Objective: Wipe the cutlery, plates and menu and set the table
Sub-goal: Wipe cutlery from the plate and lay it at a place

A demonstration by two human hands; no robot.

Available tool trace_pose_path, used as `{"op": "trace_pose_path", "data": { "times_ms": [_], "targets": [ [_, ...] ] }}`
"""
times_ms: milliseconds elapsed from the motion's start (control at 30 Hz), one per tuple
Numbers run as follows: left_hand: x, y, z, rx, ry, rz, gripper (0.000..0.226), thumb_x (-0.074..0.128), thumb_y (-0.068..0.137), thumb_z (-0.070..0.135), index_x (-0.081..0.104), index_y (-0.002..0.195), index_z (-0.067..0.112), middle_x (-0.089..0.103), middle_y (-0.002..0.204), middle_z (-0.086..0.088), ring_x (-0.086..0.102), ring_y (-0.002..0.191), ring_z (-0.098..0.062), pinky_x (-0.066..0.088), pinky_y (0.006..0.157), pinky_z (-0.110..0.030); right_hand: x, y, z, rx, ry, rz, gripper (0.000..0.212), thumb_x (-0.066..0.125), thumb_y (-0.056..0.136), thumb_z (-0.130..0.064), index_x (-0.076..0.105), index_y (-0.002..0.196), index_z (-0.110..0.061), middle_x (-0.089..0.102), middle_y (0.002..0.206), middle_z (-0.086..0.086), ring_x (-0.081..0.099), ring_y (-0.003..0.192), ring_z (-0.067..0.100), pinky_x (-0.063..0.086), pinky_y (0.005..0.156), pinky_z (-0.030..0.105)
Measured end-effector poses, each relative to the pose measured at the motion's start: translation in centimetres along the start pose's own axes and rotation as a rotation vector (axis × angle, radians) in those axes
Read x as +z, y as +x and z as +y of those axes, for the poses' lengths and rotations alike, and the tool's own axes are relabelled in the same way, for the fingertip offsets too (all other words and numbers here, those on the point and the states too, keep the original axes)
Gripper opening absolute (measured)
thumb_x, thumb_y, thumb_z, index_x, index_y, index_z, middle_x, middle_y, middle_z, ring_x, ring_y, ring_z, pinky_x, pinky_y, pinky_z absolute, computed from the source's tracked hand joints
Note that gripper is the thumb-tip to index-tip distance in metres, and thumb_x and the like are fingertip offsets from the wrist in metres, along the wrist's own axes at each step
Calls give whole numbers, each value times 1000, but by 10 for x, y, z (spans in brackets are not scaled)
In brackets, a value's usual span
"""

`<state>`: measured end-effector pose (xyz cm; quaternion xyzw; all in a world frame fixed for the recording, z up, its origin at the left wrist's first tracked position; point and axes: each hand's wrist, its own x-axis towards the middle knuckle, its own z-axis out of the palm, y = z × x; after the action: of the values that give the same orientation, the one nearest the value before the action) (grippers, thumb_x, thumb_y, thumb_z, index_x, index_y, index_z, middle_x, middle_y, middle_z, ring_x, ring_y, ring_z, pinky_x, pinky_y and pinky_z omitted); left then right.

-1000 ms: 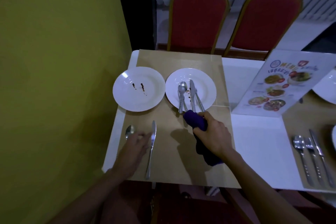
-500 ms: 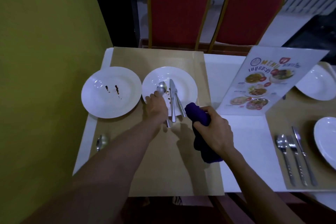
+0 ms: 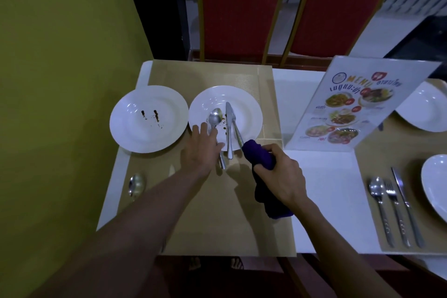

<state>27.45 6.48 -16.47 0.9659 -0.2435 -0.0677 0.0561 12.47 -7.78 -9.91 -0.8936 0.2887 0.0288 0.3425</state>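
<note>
A white plate (image 3: 244, 106) on the tan placemat (image 3: 208, 215) holds a spoon (image 3: 214, 116), a knife (image 3: 228, 126) and a third piece partly hidden by the cloth. My left hand (image 3: 202, 147) lies over the plate's near rim, fingers pinching the spoon's handle. My right hand (image 3: 280, 176) grips a purple cloth (image 3: 260, 155) right next to the plate. Another white plate (image 3: 135, 133) with brown stains sits to the left. A spoon (image 3: 135, 184) lies at the placemat's left edge. The menu (image 3: 350, 109) stands at the right.
Two red chairs (image 3: 239, 9) stand behind the table. A yellow wall (image 3: 60, 80) is close on the left. On the right a second placemat carries a spoon, fork and knife (image 3: 394, 210) and two white plates (image 3: 425, 109).
My left hand left the knife on the near placemat and reached up to the spoon handle on the plate. My right hand kept hold of the cloth beside the plate.
</note>
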Motion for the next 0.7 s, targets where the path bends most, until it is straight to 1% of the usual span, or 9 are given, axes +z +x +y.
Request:
{"op": "trace_pose_path", "data": {
  "times_ms": [133, 167, 300, 367, 433, 567, 633, 667, 700],
  "targets": [
    [-3, -9, 5, -70, 4, -13, 54, 49, 95, 53, 50, 131, 13, 47, 129, -9, 46, 116, -28, 46, 91, -37, 2, -6, -1, -18, -4, -7, 39, 65, 84, -31, 50, 120, -34, 64, 86, -9, 61, 72, 11, 51, 64, 31],
    [-3, -14, 8, -126, -76, -23, 53, 52, 94, 51, 50, 127, 11, 49, 126, -10, 50, 111, -27, 48, 88, -38, 2, -9, -1, -23, -5, -12, 39, 65, 84, -31, 50, 121, -33, 64, 87, -8, 61, 73, 13, 53, 67, 33],
    [2, -21, 18, -531, -679, -117, 47, 64, 91, 38, 52, 116, 1, 65, 107, -16, 65, 91, -29, 47, 64, -33, 1, -19, -1, -32, -6, -31, 40, 65, 84, -31, 50, 122, -33, 65, 90, -6, 63, 76, 16, 56, 71, 38],
    [7, -19, 19, -651, -860, -162, 52, 72, 86, 34, 52, 122, 1, 67, 109, -16, 67, 94, -31, 54, 71, -35, -1, -22, -1, -37, -9, -38, 40, 65, 84, -32, 50, 121, -33, 66, 90, -5, 63, 76, 17, 56, 72, 40],
    [9, -18, 19, -738, -1060, -189, 60, 80, 78, 29, 52, 122, 0, 67, 111, -18, 68, 96, -34, 59, 81, -44, -3, -26, 0, -46, -10, -40, 39, 65, 85, -31, 50, 120, -32, 66, 89, -5, 63, 75, 16, 57, 72, 40],
    [12, -20, 25, -879, -1429, -269, 61, 81, 78, 18, 50, 126, -3, 65, 121, -22, 67, 103, -34, 56, 92, -47, -7, -35, 2, -71, -27, -38, 40, 65, 84, -31, 50, 121, -33, 65, 89, -6, 62, 74, 15, 56, 69, 36],
    [13, -21, 30, -901, -1545, -330, 48, 73, 86, 13, 53, 126, -3, 60, 130, -20, 63, 113, -32, 52, 99, -39, -8, -37, 4, -75, -29, -31, 39, 65, 84, -31, 50, 120, -33, 66, 89, -6, 62, 73, 14, 54, 66, 33],
    [10, -23, 32, -914, -1614, -340, 32, 69, 89, 7, 58, 118, -4, 61, 127, -19, 64, 107, -29, 54, 92, -30, -8, -38, 5, -75, -28, -29, 38, 65, 84, -31, 51, 119, -33, 65, 88, -7, 61, 72, 12, 52, 63, 30],
    [5, -27, 33, -924, -1661, -338, 17, 66, 89, 0, 61, 105, -5, 65, 117, -19, 66, 91, -25, 56, 75, -21, -8, -40, 6, -72, -23, -31, 38, 65, 84, -31, 51, 119, -34, 65, 86, -7, 61, 71, 11, 50, 62, 29]
  ]
}}
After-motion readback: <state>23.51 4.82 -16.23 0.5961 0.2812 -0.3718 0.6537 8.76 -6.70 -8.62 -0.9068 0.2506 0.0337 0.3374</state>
